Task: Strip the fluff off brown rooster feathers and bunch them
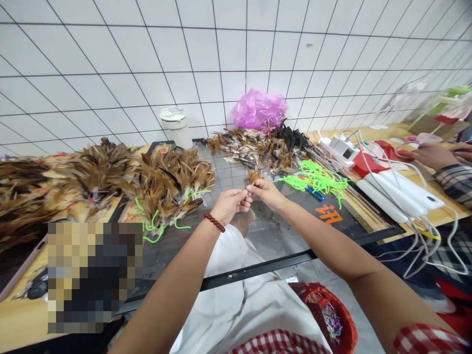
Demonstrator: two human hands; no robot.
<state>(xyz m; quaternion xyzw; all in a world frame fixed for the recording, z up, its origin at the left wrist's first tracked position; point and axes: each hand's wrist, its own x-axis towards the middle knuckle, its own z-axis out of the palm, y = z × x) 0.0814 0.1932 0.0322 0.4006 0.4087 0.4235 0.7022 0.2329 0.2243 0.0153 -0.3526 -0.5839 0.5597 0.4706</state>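
My right hand (pixel 268 193) is closed in a pinch on a small tuft of brown feathers (pixel 253 175), whose fluffy ends stick out beyond the fingers. Against it, my left hand (pixel 233 203) pinches with thumb and finger at the lower end of the tuft; what lies between those fingertips is too small to make out. Both hands meet above the dark glass tabletop (pixel 273 236). To the right lies a tangle of bright green cord (pixel 315 178) with blue-handled snips (pixel 315 193). A heap of bundled brown feathers (pixel 169 179), some with green cord ends, lies left.
Behind are loose feathers (pixel 254 147), a pink plastic bag (pixel 260 109) and a white lidded cup (pixel 177 127). Further feather bundles (pixel 98 167) lie left. A power strip (pixel 341 150) and white cables stand right, near another person's hand (pixel 435 156). A red basket (pixel 348 314) sits below.
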